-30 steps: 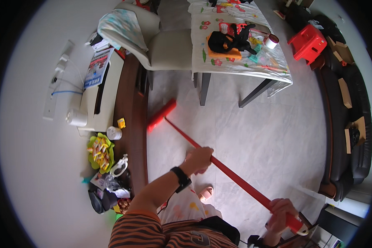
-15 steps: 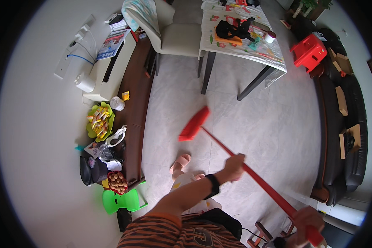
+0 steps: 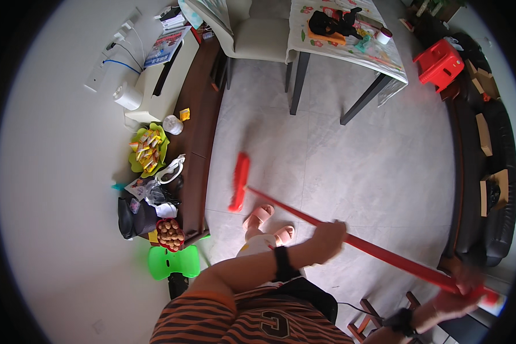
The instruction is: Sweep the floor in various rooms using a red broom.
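Note:
A red broom [image 3: 395,261] slants across the floor in front of me, its handle running from lower right up to the left. My left hand [image 3: 329,243] is wrapped round the middle of the handle, a black band on its wrist. Near the handle's top end, at the lower right, my right hand [image 3: 456,298] grips it, slightly blurred. The broom head [image 3: 240,182] is at floor level, between the dark wooden cabinet and my pink slippers [image 3: 259,217].
Along the left wall runs a low brown cabinet [image 3: 192,172] with snacks and bags on it. A green child's chair [image 3: 175,261] stands at its near end. Ahead are a cloth-covered table [image 3: 350,51] and a beige chair [image 3: 261,40]. A black sofa [image 3: 499,229] lines the right side; a red stool [image 3: 440,64] stands beyond.
The broom head has swung left and slightly nearer, toward the cabinet. My right hand has moved right and outward with the handle's top end. The view has shifted a little.

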`<state>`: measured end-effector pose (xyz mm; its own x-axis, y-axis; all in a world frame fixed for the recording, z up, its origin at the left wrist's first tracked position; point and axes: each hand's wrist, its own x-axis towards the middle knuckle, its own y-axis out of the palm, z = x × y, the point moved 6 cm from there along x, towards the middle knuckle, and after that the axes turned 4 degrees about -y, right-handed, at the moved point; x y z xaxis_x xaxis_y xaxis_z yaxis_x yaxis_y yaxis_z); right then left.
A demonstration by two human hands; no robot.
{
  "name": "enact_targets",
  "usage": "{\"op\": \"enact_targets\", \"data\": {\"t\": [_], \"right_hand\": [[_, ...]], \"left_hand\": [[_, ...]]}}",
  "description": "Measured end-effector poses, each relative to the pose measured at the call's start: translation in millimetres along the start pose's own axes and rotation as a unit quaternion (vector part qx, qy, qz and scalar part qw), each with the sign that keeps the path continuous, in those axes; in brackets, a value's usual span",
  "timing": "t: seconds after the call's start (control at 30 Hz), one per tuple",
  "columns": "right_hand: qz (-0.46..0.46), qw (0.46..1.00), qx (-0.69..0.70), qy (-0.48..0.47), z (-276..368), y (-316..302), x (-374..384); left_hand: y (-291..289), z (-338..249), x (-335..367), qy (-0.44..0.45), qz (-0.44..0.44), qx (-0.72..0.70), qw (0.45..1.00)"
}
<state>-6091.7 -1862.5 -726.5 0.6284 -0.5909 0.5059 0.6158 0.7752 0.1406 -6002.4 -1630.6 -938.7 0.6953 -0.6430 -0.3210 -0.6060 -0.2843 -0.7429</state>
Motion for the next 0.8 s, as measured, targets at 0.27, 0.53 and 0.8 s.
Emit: {"op": "enact_targets", "data": {"t": [0.27, 0.53, 0.8], "right_hand": [[0.209, 0.929, 0.196, 0.234, -96, 138, -66], [0.199, 0.974, -0.067, -0.080, 26, 86, 13], [-0.100, 0.981, -0.116, -0.118, 36, 2, 62]], "left_hand": [[52, 133, -29, -0.165, 0.018, -0.066, 0.984], [22, -15, 99, 0.056, -0.095, -0.142, 0.984], [-55, -82, 198, 0.159, -0.013, -0.033, 0.987]]}}
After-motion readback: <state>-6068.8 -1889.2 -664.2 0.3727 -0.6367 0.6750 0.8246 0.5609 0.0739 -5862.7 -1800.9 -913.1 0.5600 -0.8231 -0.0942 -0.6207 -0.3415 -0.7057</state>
